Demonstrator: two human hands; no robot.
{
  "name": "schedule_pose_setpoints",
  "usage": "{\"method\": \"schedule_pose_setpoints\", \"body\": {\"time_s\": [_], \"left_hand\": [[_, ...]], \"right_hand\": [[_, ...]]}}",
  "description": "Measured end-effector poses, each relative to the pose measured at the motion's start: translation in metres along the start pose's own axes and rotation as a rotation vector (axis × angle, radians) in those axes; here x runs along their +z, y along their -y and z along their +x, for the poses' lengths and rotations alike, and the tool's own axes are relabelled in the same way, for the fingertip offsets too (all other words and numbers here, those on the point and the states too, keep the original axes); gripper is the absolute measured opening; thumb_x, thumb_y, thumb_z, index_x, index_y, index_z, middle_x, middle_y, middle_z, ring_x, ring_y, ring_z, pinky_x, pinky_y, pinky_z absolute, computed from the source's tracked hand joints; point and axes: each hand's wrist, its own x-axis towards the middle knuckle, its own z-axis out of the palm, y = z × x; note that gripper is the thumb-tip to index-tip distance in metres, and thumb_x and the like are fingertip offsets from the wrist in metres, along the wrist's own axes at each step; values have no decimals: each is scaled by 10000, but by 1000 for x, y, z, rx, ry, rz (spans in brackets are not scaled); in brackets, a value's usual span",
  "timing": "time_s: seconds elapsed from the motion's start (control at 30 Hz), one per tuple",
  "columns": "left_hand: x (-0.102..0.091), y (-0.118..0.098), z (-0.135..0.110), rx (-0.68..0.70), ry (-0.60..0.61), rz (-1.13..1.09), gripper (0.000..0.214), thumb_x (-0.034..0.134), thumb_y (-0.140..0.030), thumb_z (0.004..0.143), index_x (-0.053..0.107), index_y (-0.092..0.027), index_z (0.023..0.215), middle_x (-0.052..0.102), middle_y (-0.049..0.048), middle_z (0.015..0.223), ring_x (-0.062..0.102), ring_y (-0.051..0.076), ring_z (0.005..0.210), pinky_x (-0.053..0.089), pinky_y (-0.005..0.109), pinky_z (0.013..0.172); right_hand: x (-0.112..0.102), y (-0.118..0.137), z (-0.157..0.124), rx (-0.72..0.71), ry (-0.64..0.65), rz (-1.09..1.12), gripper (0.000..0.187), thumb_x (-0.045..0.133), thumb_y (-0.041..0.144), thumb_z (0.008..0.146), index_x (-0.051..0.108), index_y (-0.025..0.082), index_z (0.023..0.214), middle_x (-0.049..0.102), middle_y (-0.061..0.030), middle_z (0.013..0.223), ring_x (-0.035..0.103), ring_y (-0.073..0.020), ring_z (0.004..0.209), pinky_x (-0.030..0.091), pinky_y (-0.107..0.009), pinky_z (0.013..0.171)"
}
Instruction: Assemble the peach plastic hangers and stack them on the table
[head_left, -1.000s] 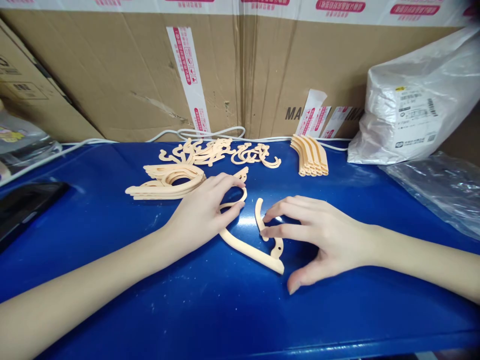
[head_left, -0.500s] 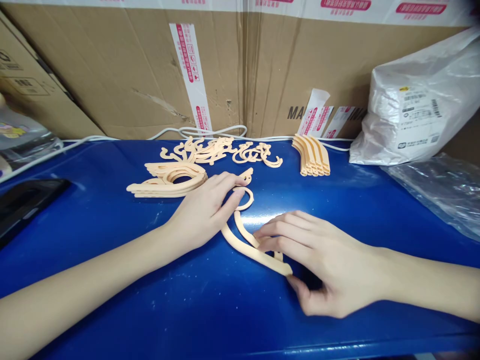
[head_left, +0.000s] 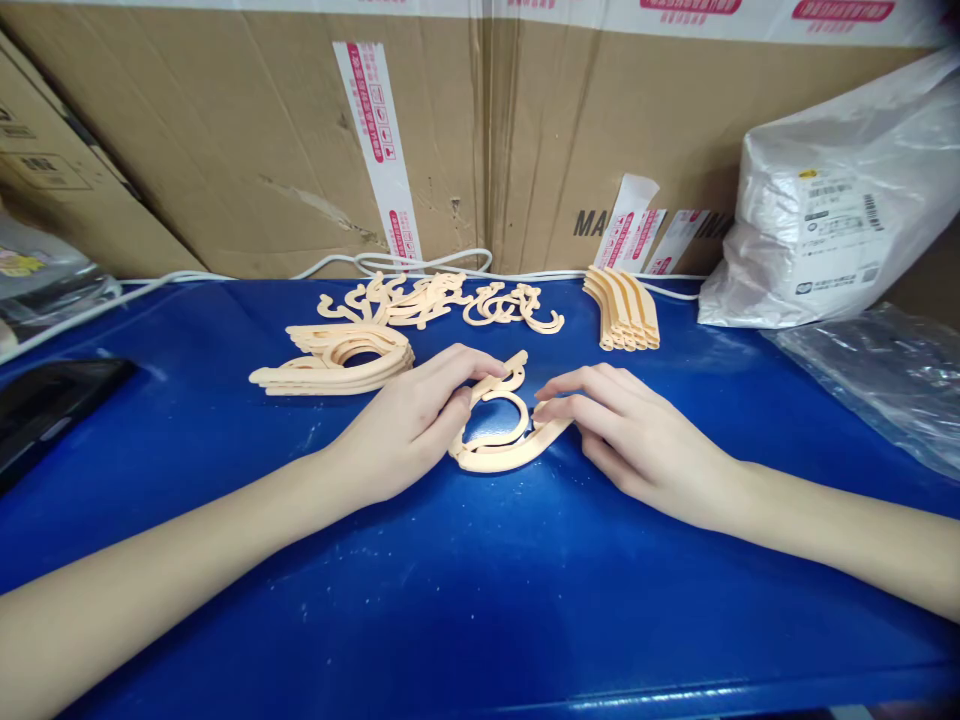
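A peach plastic hanger part (head_left: 501, 440), folded into a compact curved shape, lies on the blue table (head_left: 480, 590) between my hands. My left hand (head_left: 409, 420) pinches its left side, thumb and fingers closed on the hook end. My right hand (head_left: 637, 435) presses fingertips against its right end, fingers curled on it. Behind my left hand sits a stack of folded hangers (head_left: 334, 358). Farther back lie loose hook pieces (head_left: 442, 300) and a stack of curved arm pieces (head_left: 622, 310).
Large cardboard boxes (head_left: 450, 130) wall off the back. A white cable (head_left: 420, 264) runs along their base. A white plastic bag (head_left: 832, 200) and clear plastic wrap (head_left: 885, 380) sit at the right. A black phone (head_left: 45, 400) lies at the left.
The hanger's long arm, spread out toward me before, has been folded in against the hook. My right hand moved up and left with it; my left hand stayed on the hook.
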Motion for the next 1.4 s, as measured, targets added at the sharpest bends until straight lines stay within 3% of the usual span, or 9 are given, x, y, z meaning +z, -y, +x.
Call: {"method": "schedule_pose_setpoints", "body": {"time_s": [0.2,0.43,0.67,0.83,1.07,1.4], "left_hand": [[1,4,0,61,-11,24,363,334,-66,896,551,-194,1157,599,37,1212,557,158,1155,423,289,1017],[2,7,0,75,-4,82,424,357,6,850,529,-190,1184,565,50,1251,520,151,1201,399,304,1053],[2,5,2,87,19,110,387,390,-33,896,499,-200,1228,537,58,1287,487,173,1232,382,342,1082],[4,5,2,94,34,126,375,470,-108,880,492,-186,1246,520,74,1317,470,207,1254,373,388,1100],[5,4,0,92,44,137,425,533,-174,861,474,-182,1281,484,85,1365,442,212,1289,342,403,1128],[4,1,1,51,57,168,459,590,-286,846,473,-180,1278,470,108,1379,438,249,1290,365,461,1111]], "right_hand": [[0,0,0,-7,-46,14,297,420,49,862,581,178,1075,592,-114,1155,533,-240,987,437,-407,834],[-2,5,2,-27,-5,8,232,442,76,815,561,167,992,579,-23,790,483,-168,677,359,-321,643],[-2,3,0,10,4,8,204,437,89,840,527,176,1001,589,-66,941,494,-202,816,404,-333,724],[-1,2,0,79,-17,-36,134,424,164,915,545,172,971,576,-66,940,505,-204,823,410,-348,740],[-1,6,1,133,-35,-165,292,415,375,981,566,152,1094,573,-87,1014,518,-220,868,412,-367,761],[-1,3,0,224,-21,-174,358,412,449,979,571,167,1131,600,-83,1063,552,-239,961,414,-402,831]]}}
